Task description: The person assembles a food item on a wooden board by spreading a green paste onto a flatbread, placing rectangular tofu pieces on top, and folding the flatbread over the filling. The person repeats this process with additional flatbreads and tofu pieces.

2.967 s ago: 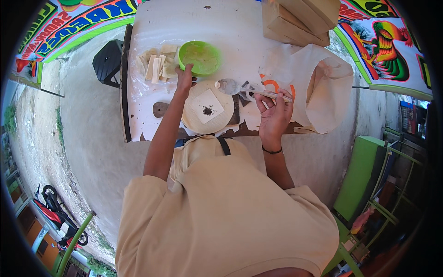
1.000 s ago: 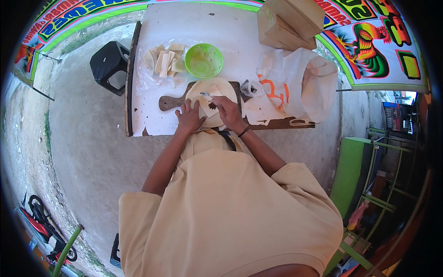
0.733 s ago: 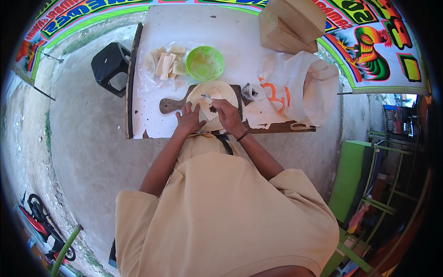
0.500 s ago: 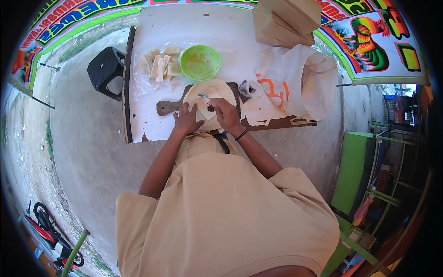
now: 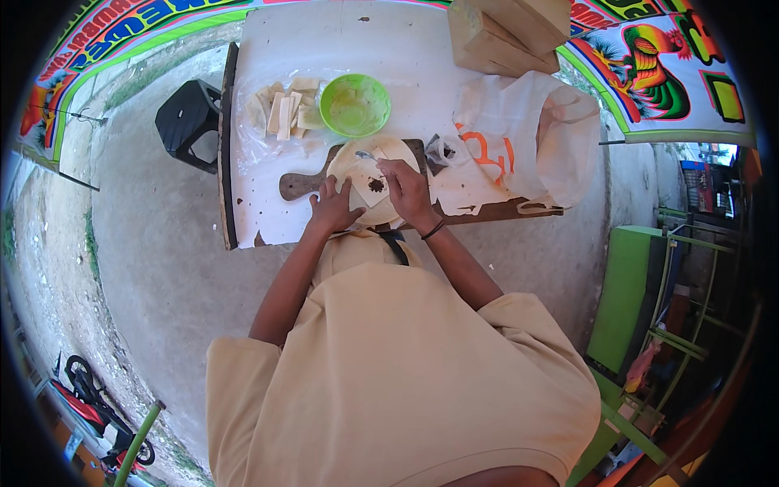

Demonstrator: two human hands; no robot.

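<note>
In front of me a wooden cutting board (image 5: 297, 187) bears a round cream plate (image 5: 395, 149). A pale, thin wrapper sheet (image 5: 363, 193) lies across the plate, with a small heap of dark brown crumbs (image 5: 376, 185) on it. My left hand (image 5: 333, 208) rests at the plate's left side, fingers spread over the wrapper's edge. My right hand (image 5: 411, 195) is closed on a metal spoon (image 5: 366, 155), its bowl pointing left over the plate, above the crumbs. Beyond the board stand a green bowl (image 5: 355, 106) with pale residue inside and several stacked pale strips (image 5: 284, 114) on clear plastic.
Right of the board lie a small dark-and-clear plastic packet (image 5: 441, 152) and a large white plastic bag (image 5: 519, 134). Cardboard boxes (image 5: 507, 36) stand at the far right of the white table (image 5: 324, 40). A black stool (image 5: 188, 123) is beyond the table's left edge.
My right hand has drawn back slightly from the crumbs and the spoon has lifted toward the plate's far side, uncovering more of the heap. My left hand stays at the plate.
</note>
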